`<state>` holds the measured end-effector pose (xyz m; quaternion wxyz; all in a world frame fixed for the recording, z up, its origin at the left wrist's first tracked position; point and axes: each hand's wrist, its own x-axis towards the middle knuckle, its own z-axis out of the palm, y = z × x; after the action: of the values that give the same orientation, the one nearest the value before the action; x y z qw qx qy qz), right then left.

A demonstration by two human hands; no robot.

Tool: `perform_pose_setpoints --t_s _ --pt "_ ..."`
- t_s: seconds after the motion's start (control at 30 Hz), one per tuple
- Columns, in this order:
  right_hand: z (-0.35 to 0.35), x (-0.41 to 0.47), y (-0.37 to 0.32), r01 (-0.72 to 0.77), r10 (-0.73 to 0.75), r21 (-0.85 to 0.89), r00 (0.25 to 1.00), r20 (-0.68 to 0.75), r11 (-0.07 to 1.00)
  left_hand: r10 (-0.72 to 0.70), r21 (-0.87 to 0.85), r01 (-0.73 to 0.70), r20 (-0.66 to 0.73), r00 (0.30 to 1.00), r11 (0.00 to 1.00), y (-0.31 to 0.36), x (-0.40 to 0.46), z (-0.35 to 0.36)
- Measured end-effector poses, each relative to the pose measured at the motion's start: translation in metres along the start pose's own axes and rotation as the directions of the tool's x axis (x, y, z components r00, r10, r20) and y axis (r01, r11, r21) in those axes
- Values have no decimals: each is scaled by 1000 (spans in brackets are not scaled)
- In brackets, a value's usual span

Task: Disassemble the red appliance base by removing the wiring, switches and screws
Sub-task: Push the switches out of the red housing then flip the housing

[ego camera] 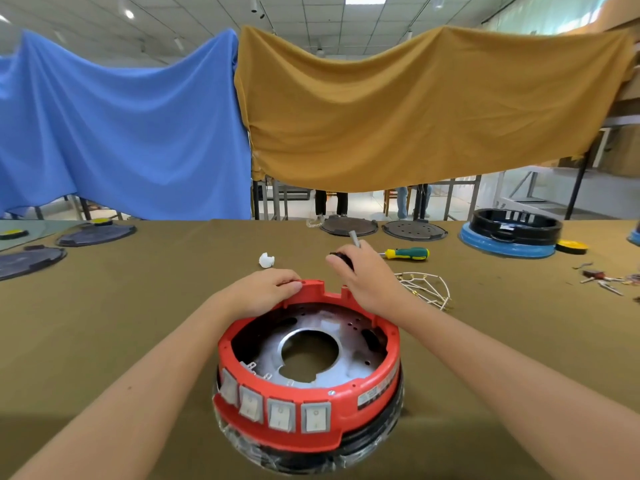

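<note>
Left hand (266,289) is clamped on the far rim of the red base (308,372) sitting on the desk (138,323), right hand (367,275) clenching a tool (346,258), so probably screw removal, next seating the tip squarely.

We see a blue cloth (121,133) and a mustard cloth (415,109) hung side by side behind the olive-covered counter (138,306). On the counter lie dark round plates (348,226), a black ring on a blue disc (512,233), a small white piece (266,260) and a white wire cage (427,287).
</note>
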<state>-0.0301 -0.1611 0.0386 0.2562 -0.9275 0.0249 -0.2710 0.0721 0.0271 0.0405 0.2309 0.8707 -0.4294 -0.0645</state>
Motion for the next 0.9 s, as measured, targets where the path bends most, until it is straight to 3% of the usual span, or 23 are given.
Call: perform_pose_setpoints --t_s 0.13,0.2,0.27,0.37,0.43,0.6,0.77,0.9 --pt "-1 1 2 -26 24 30 999 44 999 -21 47 22 -34 999 999 1 -2 1" --pt "-4 1 2 -34 34 42 999 5 999 -31 71 35 -53 998 997 1 -2 2" --pt "-8 1 5 -95 106 168 993 -56 981 -37 82 42 -62 997 996 1 -2 2" --pt "-22 1 16 -264 318 512 948 -20 818 -42 100 48 -65 997 994 -1 -2 4" --pt "-34 -1 32 -350 409 569 912 26 744 -43 112 50 -66 997 992 -1 0 5" --pt "-57 -4 82 -393 430 275 899 -87 877 -72 108 79 -65 995 991 -2 4 6" --pt "-60 2 111 -433 428 -37 899 -95 901 -117 113 125 -76 990 986 -4 9 8" --pt "-54 9 128 -401 393 -151 916 -83 903 -133 105 141 -82 988 984 -5 12 9"
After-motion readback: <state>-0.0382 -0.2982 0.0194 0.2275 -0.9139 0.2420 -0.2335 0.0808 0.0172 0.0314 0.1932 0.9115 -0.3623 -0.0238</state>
